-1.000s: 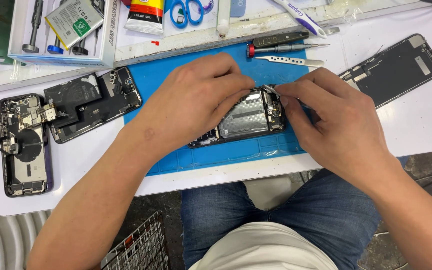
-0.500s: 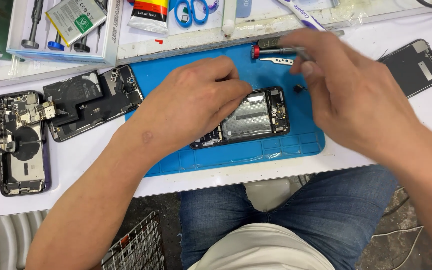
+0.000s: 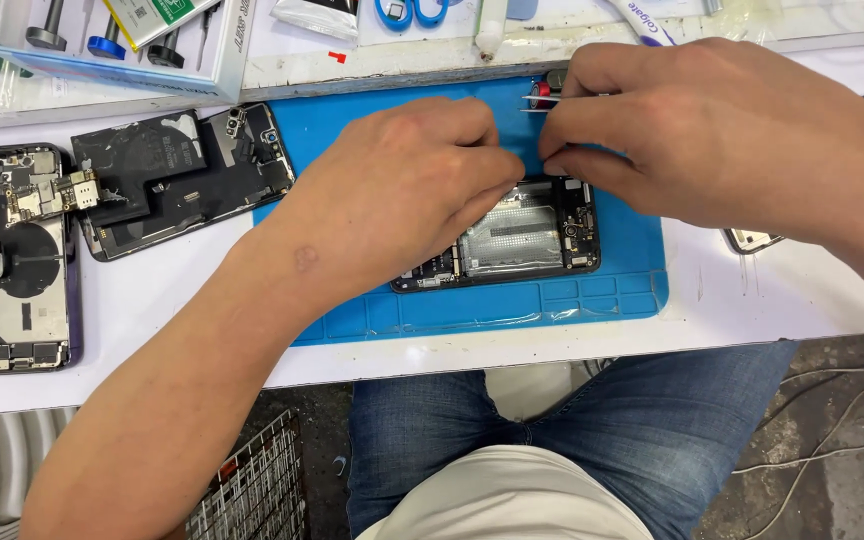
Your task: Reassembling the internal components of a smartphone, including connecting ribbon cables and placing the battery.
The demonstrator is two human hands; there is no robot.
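We looked down at a white bench [image 3: 772, 300] with a blue mat [image 3: 512, 310] on it. Our left hand [image 3: 402, 190] lay palm down over the left part of an opened phone [image 3: 527, 238] on the mat, its fingers curled and pressing on the phone's upper edge. Our right hand [image 3: 692, 130] hovered just beyond the phone's top right corner, its thumb and forefinger pinched together; we could not tell whether anything tiny sat between them. Just beside that hand's fingertips, at the mat's far edge, lay tweezers [image 3: 534, 104] and a red-tipped screwdriver [image 3: 550, 86], mostly hidden by the hand. To the left of the mat lay a second opened phone [image 3: 182, 180], and at the far left a third [image 3: 17, 260] with a round coil showing. A tool box [image 3: 122, 45] stood at the far left corner. Our jeans [image 3: 612, 420] showed under the bench.
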